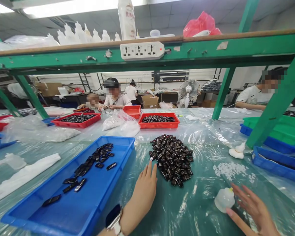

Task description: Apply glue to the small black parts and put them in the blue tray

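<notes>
My left hand (143, 191) lies flat on the plastic-covered table, fingers together, its tips touching the near edge of a heap of small black parts (172, 158). It holds nothing. To its left stands a blue tray (64, 209) with several of the same black parts scattered in it. My right hand (254, 209) is at the lower right, fingers spread, reaching toward a small white squeeze bottle with a yellow tip (225, 198); the fingertips are just beside it, and I cannot tell if they touch. A patch of tiny white pieces (232, 169) lies beyond that bottle.
Red trays (158, 124) with black parts sit farther back, with clear bags (120, 122) between them. Blue and green trays (277, 160) stack at the right by a green post (275, 108). A green shelf (147, 55) with a power strip hangs overhead. Other people sit across the table.
</notes>
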